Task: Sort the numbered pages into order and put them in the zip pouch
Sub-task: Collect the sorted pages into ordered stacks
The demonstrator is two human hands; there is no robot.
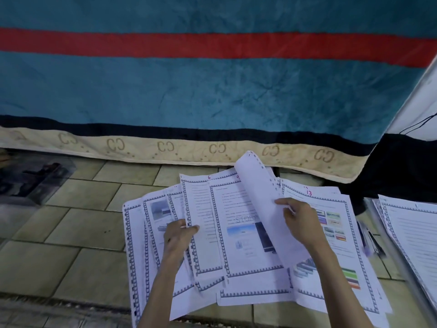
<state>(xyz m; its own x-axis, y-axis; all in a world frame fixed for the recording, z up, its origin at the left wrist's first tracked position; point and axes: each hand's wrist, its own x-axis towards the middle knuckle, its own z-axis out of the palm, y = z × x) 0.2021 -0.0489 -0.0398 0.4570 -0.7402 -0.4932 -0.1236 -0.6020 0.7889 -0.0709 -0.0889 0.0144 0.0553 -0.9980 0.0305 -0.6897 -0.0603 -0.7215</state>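
1. Loose pages [236,245] lie fanned and overlapping on the tiled floor [78,223], at the foot of a blue blanket [189,91]. The fan leaves the top corners showing, where the red handwritten numbers sit — 6, 9 and 13 can be read.
2. Right hand [300,221] pinches the edge of one sheet [255,185] between thumb and curled fingers [283,201]. The sheet curls up and over, blank back toward the camera; judged: it is being turned to uncover the pages and numbers beneath.
3. Left hand [179,235] grips the left edge of page 6 [201,209], fingers wrapped over it and thumb hidden under the paper. Judged: it steadies the fan while the other hand leafs.
4. A second pile of pages [411,233] lies well apart at the right edge, apparently on a clear plastic sleeve — possibly the zip pouch, cannot tell. Another clear plastic item [35,178] lies far left on the tiles.
5. Status, judged: sorting underway; the fanned pages are out of sequence and none of them is in a pouch.
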